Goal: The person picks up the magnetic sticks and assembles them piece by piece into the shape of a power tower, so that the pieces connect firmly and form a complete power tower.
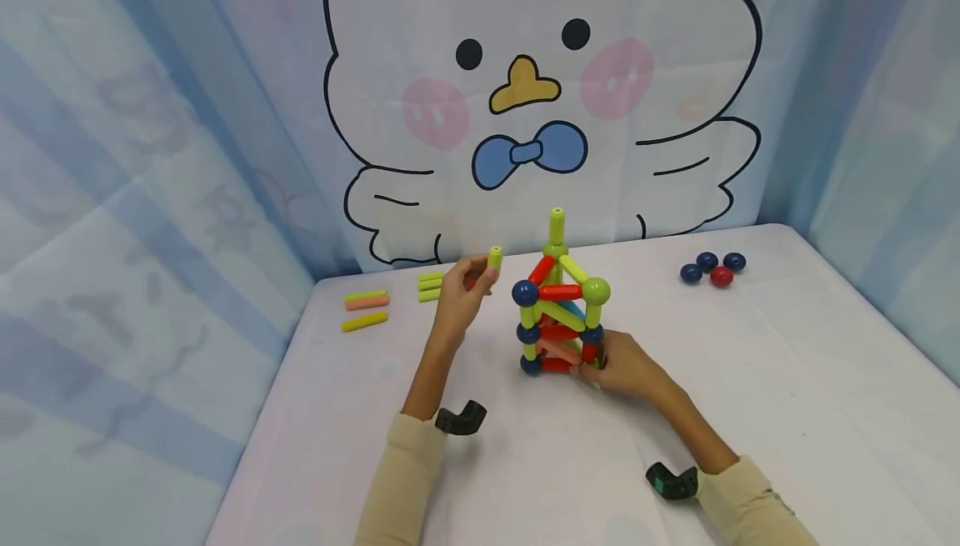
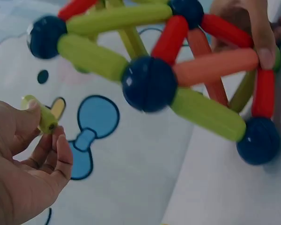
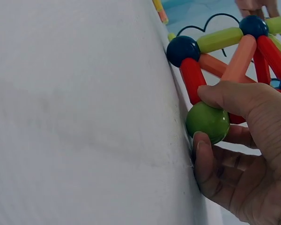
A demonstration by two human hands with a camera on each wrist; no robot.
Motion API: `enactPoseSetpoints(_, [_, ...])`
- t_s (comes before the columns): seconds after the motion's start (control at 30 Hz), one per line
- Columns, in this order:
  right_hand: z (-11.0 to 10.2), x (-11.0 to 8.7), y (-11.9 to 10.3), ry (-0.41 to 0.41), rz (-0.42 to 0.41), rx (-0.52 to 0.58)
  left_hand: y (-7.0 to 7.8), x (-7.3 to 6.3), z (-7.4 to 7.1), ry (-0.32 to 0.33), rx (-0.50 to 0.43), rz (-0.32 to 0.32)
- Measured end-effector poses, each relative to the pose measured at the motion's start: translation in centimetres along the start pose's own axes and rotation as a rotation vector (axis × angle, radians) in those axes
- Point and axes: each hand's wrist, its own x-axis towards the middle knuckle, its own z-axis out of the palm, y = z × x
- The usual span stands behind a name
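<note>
A tower of coloured rods and balls [image 1: 561, 292] stands on the table, with a yellow-green rod [image 1: 557, 227] upright at its top. My left hand [image 1: 459, 300] is left of the tower, pinching a short yellow-green rod [image 2: 47, 118] between thumb and fingers, apart from the structure. A bit of red shows by those fingers in the head view; what it belongs to is unclear. At the tower's lower right corner, my right hand [image 1: 630, 369] grips a green ball [image 3: 207, 123], the thumb near a red rod [image 3: 192, 79]. Dark blue balls [image 2: 149, 84] join other rods.
On the left of the table [image 1: 315, 446] lie a yellow rod [image 1: 365, 322], an orange rod [image 1: 367, 303] and several yellow-green rods [image 1: 430, 285]. Several dark blue balls [image 1: 735, 262] and a red ball [image 1: 722, 277] sit at the back right. A printed curtain [image 1: 525, 196] hangs behind.
</note>
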Motion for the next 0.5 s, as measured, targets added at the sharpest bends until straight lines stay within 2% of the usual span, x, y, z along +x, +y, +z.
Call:
enactPoseSetpoints(0.1, [0.1, 0.0, -0.1, 0.012, 0.009, -0.004, 2.3, -0.7, 0.3, -0.050, -0.044, 0.100])
enactPoseSetpoints(0.2, [0.1, 0.0, -0.2, 0.014, 0.009, -0.008, 3.7, -1.4, 0.6, -0.100, -0.028, 0.194])
enactPoseSetpoints(0.33, [0.1, 0.1, -0.2, 0.000, 0.017, -0.017, 4.2, -2.0, 0.8, -0.131, 0.027, 0.255])
enactPoseSetpoints(0.5, [-0.1, 0.0, -0.3, -0.024, 0.040, -0.003, 4.2, -2.2, 0.9, -0.124, 0.061, 0.284])
